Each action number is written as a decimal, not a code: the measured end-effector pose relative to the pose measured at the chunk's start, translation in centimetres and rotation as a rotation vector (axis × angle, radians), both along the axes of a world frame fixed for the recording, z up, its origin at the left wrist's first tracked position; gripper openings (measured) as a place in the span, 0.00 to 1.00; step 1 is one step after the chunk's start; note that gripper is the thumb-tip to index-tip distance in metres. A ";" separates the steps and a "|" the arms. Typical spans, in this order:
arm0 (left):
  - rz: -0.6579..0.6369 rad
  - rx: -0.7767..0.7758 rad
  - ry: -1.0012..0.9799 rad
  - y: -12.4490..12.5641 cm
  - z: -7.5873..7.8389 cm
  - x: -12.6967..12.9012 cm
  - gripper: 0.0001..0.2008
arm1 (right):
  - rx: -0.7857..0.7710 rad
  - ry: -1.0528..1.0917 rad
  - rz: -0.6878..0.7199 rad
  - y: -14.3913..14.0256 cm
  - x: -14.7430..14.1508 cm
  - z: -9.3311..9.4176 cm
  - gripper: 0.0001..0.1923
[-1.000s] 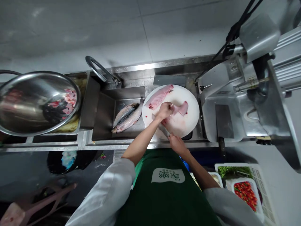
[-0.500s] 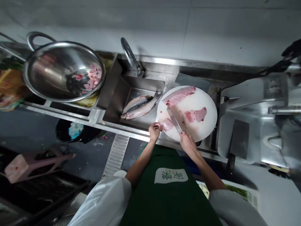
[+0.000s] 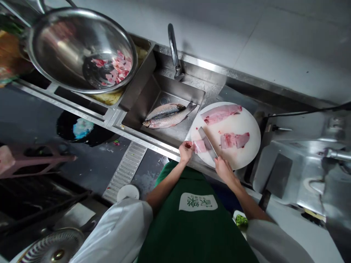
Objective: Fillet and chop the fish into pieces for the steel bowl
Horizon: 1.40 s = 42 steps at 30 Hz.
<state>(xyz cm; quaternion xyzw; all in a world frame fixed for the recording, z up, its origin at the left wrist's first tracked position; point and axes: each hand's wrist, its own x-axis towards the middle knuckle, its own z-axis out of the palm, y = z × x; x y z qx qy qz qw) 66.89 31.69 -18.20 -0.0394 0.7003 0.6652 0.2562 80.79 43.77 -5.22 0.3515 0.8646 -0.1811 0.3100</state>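
My right hand (image 3: pixel 224 168) grips the handle of a knife (image 3: pixel 207 141), its blade slanting up and left over the round white cutting board (image 3: pixel 253 153). Beside the blade lies a small piece of fish (image 3: pixel 199 146). The fingers of my left hand (image 3: pixel 186 150) are pinched at the left end of this piece, near the board's lower left rim. A long pale fillet (image 3: pixel 222 113) rests at the top of the board. Further right on it are more cut pieces of fish (image 3: pixel 235 140), pink with red spots.
Two whole fish (image 3: pixel 168 118) lie in the sink basin (image 3: pixel 137 113) under a curved faucet (image 3: pixel 173 51). A large steel bowl (image 3: pixel 63 40) with several fish pieces stands at left. Right of the board, a cleaver (image 3: pixel 279 171) rests on steel. A black bucket (image 3: pixel 64 126) sits on the floor.
The view has turned and shifted, so the bowl and sink appear larger and tilted. The knife blade now lies closer against the small fish piece; both hands keep their holds.
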 end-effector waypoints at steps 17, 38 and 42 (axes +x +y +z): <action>0.001 0.106 -0.073 -0.2 0.8 0.7 0.17 | 0.015 0.094 -0.030 -0.3 -4.6 -1.6 0.16; -0.629 -0.068 1.009 -0.5 0.0 -0.3 0.12 | 0.006 0.125 -0.096 -2.4 -6.1 -1.0 0.16; -0.576 -0.104 1.022 0.0 -0.8 0.1 0.11 | -0.010 0.085 -0.086 -1.4 -2.8 -0.7 0.16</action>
